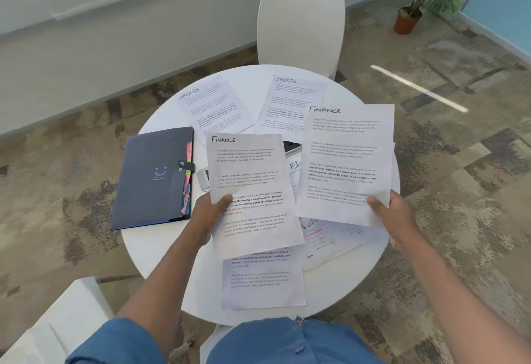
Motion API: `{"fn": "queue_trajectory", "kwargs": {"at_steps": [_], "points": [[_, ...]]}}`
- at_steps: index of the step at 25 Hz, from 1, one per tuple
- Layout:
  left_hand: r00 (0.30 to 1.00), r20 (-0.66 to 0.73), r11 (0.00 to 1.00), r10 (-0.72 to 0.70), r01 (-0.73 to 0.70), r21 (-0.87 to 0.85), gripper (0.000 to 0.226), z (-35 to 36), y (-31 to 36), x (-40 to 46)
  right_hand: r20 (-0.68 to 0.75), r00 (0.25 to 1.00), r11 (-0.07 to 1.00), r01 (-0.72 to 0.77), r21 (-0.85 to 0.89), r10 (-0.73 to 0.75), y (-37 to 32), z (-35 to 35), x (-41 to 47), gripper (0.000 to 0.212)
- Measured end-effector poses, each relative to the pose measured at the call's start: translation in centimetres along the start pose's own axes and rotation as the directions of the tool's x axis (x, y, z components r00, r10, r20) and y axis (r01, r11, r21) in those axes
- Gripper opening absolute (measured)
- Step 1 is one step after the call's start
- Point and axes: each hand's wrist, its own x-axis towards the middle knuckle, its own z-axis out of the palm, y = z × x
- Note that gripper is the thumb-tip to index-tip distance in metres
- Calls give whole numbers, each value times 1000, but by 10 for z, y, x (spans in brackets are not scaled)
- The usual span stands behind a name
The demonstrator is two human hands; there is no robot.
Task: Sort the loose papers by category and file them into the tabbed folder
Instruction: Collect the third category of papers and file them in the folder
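Observation:
My left hand (208, 214) pinches the left edge of a sheet headed FINANCE (253, 185), held above the round white table (161, 251). My right hand (393, 217) pinches the lower right corner of a second FINANCE sheet (347, 159). Two sheets headed SPORTS lie flat at the far side, one on the left (212, 104) and one on the right (290, 102). The dark grey tabbed folder (155, 176) lies closed on the table's left, coloured tabs along its right edge. Several more papers lie under the held sheets, one near me (263, 280).
A white chair (301, 27) stands beyond the table, and another white seat (51, 323) is at my lower left. A phone (292, 147) and a small white object (203, 179) lie partly covered by the papers. A potted plant (413, 12) stands on the carpet at the far right.

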Motion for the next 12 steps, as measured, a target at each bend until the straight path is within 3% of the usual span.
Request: {"fn": "queue_trajectory", "kwargs": {"at_steps": [6, 12], "points": [[996, 87, 998, -24, 29, -52, 35, 3, -3, -9, 204, 968, 973, 177, -149, -145, -12, 56, -28, 20], [998, 65, 999, 2, 1, -38, 34, 11, 0, -16, 301, 945, 926, 221, -307, -125, -4, 103, -50, 22]]}}
